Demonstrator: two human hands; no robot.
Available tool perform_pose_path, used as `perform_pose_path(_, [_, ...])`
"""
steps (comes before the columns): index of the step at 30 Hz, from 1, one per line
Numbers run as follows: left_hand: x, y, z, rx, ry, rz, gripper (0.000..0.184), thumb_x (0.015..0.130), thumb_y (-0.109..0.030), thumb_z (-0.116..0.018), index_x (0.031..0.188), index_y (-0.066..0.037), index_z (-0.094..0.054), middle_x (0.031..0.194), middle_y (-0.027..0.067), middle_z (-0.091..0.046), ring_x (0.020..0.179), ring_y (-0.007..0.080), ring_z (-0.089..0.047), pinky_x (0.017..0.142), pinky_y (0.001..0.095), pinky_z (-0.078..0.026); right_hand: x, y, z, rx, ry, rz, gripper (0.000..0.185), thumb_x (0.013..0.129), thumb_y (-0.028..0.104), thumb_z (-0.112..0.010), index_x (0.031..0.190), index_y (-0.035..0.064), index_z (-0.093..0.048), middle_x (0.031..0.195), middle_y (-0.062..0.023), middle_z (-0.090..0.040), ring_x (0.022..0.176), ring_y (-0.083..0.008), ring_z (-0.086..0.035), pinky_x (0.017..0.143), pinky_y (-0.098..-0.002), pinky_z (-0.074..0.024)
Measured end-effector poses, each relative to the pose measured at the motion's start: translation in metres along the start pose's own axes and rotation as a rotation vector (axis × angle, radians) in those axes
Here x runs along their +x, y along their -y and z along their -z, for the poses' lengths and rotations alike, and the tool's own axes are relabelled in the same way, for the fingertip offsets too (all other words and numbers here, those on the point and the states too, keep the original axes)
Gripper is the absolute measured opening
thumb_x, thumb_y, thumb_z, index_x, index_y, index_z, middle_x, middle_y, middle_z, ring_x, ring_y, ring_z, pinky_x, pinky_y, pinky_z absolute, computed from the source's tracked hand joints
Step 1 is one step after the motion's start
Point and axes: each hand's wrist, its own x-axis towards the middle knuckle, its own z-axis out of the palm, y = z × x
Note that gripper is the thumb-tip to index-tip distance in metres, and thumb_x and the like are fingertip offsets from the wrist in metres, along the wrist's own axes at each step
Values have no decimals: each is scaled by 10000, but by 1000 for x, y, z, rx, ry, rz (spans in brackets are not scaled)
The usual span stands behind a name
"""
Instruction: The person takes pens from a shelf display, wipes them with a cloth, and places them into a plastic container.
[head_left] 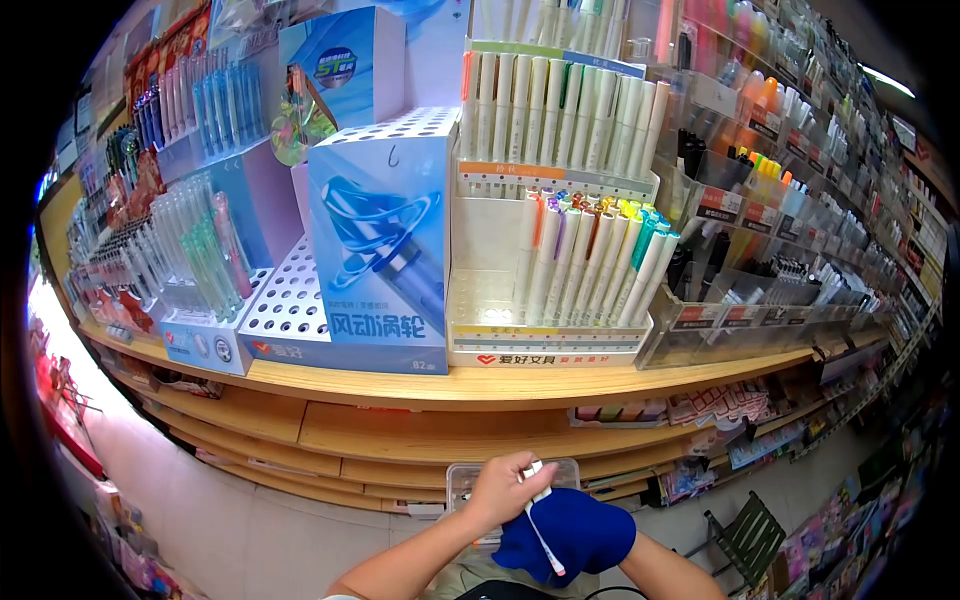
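In the head view, my left hand [500, 492] is closed, thumb and fingers pinching a slim white pen-like stick [541, 535] with a pink lower end. The stick lies across the front of a dark blue cloth [585, 530]. This cloth covers my right hand; only the forearm [660, 568] shows, and the fingers are hidden. Behind my left hand is a clear plastic box [462, 478], partly blocked by the hand and cloth.
A wooden shelf [560, 385] ahead carries a rack of white markers [590, 265] with coloured ends. Beside it stands a blue display box [380, 240] with round holes. More pens fill racks on both sides. A dark folding stool [748, 535] stands at lower right.
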Motion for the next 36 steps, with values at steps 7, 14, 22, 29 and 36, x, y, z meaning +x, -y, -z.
perform_pose_path(7, [3, 15, 18, -165, 80, 98, 257, 882, -234, -566, 739, -23, -601, 625, -27, -555, 601, 32, -467, 545, 213, -396, -6, 25, 1, 445, -211, -298, 264, 865, 191, -507, 1043, -2, -531, 920, -82, -621, 875, -168, -598, 780, -274, -467])
perform_pose_path(14, [-1, 18, 10, -110, 296, -22, 174, 925, -184, -475, 938, -25, -544, 783, 4, -541, 733, 68, -474, 670, 229, -408, -8, 16, -12, 802, -169, -391, 258, 865, 170, -528, 1074, 20, -527, 927, -76, -618, 853, -192, -604, 769, -270, -475])
perform_pose_path(22, [4, 20, 19, -113, 302, -150, 150, 941, -161, -414, 948, -33, -492, 811, 24, -497, 760, 102, -458, 703, 237, -399, -14, 12, -14, 1401, -179, -619, 391, 887, 313, -492, 1096, -14, -543, 1017, -148, -606, 936, -234, -582, 795, -322, -468])
perform_pose_path(29, [14, 42, 27, -331, 239, -204, 193, 938, -194, -434, 1028, -29, -477, 881, 37, -508, 817, 121, -490, 742, 257, -414, -25, 18, -26, 1097, -307, -700, 391, 907, 301, -473, 1106, -24, -558, 923, -96, -621, 828, -166, -583, 737, -294, -468])
perform_pose_path(36, [-22, 25, -19, -503, 391, 11, 275, 922, -181, -455, 1138, -12, -470, 1200, 152, -521, 1075, 231, -528, 915, 352, -431, -23, 17, -29, 680, -484, -486, 279, 903, 278, -487, 1054, 48, -529, 842, -41, -589, 752, -147, -578, 673, -266, -460])
